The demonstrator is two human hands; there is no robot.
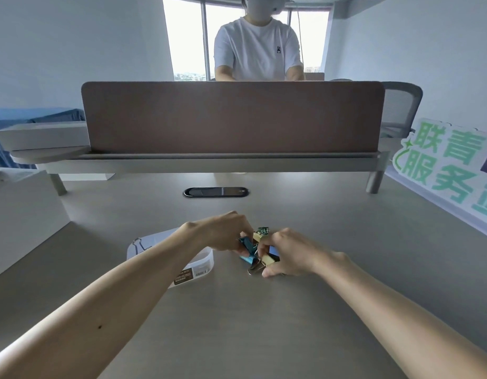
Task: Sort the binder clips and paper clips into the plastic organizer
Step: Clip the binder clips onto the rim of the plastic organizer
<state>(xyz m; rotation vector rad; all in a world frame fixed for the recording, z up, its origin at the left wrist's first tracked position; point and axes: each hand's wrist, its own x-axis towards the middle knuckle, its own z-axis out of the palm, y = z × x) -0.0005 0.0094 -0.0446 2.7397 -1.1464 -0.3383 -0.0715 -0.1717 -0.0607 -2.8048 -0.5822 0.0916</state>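
Note:
A small heap of binder clips lies on the desk in front of me, between my hands. My left hand pinches a blue binder clip at the heap's left side. My right hand closes around a gold binder clip at the right side. Another blue clip lies underneath, and a green clip peeks out at the back. The clear plastic organizer sits to the left, partly under my left forearm, with one silver-handled clip at its far left end.
A brown divider panel on a raised shelf closes off the desk's far side, with a person in a white shirt behind it. A black cable grommet sits mid-desk. A green-lettered sign leans at the right.

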